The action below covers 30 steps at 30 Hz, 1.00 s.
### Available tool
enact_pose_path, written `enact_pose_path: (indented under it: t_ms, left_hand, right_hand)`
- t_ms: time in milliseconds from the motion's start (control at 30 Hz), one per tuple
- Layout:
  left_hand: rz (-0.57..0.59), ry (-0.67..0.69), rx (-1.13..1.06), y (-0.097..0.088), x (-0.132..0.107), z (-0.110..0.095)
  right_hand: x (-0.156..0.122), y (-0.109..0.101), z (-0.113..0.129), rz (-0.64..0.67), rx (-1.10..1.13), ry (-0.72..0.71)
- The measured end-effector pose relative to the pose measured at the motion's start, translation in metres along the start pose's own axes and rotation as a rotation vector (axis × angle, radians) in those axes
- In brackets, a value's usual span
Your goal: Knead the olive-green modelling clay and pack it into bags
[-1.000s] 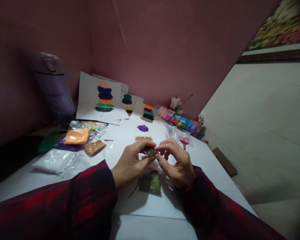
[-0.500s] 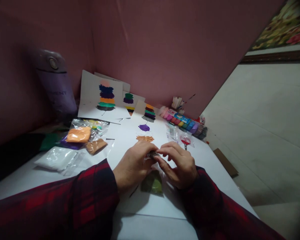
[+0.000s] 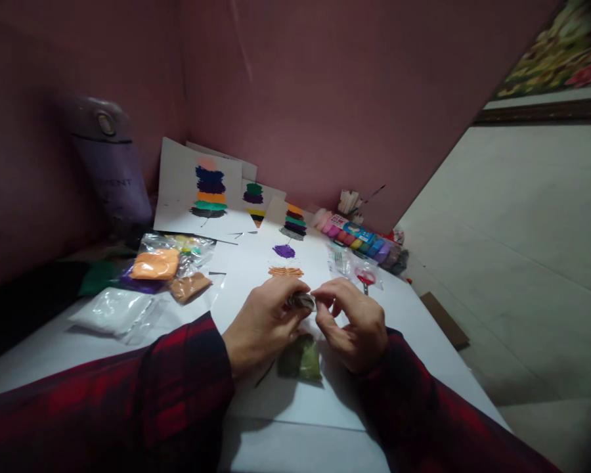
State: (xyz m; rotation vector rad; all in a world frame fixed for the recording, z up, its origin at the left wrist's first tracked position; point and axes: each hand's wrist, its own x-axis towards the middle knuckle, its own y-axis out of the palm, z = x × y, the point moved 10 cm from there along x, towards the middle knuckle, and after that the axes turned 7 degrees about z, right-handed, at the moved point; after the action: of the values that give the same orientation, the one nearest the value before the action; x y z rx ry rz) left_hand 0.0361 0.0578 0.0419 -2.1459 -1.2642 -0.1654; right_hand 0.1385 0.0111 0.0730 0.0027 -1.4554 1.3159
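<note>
My left hand (image 3: 263,322) and my right hand (image 3: 352,320) meet over a white sheet (image 3: 295,394) on the table. Both pinch a small dark olive lump of clay (image 3: 301,301) between thumbs and fingertips, just above the paper. Below them lies a clear bag of green clay (image 3: 300,358). On the sheet beyond my fingers sit an orange clay patch (image 3: 285,271) and a purple clay patch (image 3: 284,251). Red plaid sleeves cover both forearms.
Bags of orange clay (image 3: 155,264), brown clay (image 3: 190,286) and white clay (image 3: 111,312) lie at the left. A purple flask (image 3: 111,171) stands by the wall. Sheets with stacked coloured clay (image 3: 207,190) lean behind. A row of clay tubs (image 3: 359,240) and red scissors (image 3: 365,278) lie to the right.
My hands dropped slightly toward the paper and keep working the small lump; the right fingers have curled in more. The view shifted a little.
</note>
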Motion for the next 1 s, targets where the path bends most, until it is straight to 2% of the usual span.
enact_pose_path:
  t_ms: [133,367,733,1000]
  left_hand:
    - [0.023,-0.133,-0.237,0.005,0.001,0.018]
    - [-0.034,-0.227,-0.577,0.008,0.002,0.032]
    - [0.045,-0.271,-0.624,0.012,0.001,0.037]
    - [0.037,-0.280,-0.672,0.014,0.000,0.039]
  right_hand:
    - [0.002,0.005,-0.006,0.068,0.128,0.048]
    - [0.004,0.005,-0.011,0.064,0.266,0.101]
    - [0.001,0.009,-0.020,0.067,0.299,0.174]
    - [-0.001,0.013,-0.024,0.075,0.342,0.201]
